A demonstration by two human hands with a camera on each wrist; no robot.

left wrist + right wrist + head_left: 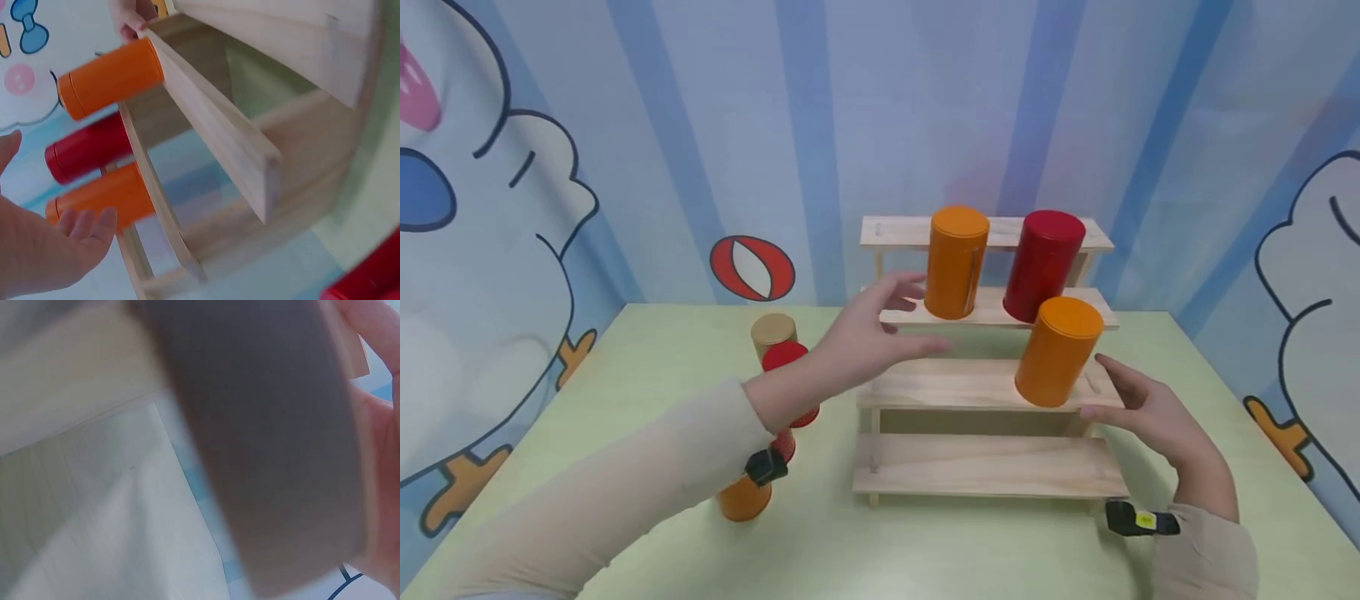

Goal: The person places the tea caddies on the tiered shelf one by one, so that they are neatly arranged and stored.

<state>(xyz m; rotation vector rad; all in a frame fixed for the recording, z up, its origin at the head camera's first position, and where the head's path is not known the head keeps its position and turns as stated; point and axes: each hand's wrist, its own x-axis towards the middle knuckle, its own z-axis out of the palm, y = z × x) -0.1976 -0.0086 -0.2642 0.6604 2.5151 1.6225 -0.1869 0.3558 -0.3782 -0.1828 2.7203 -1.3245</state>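
Observation:
A stepped wooden shelf (970, 467) stands on the table. On its second step from the top are an orange canister (957, 267) and a red canister (1043, 267). Another orange canister (1058, 354) sits one step lower, toward the right end. My left hand (868, 337) is just left of the upper orange canister, fingers extended and nothing held; the left wrist view also shows this hand (56, 250) near the canisters. With thumb and fingers, my right hand (1157, 417) grips the right end of the lower orange canister's step. Its fingertips are partly hidden behind the board.
Left of the shelf, a tan-lidded canister (773, 331), red canisters (785, 354) and an orange canister (745, 500) stand in a row, partly covered by my left arm. Behind the pale green table (647, 375) hangs a blue striped backdrop (722, 150) with cartoon figures.

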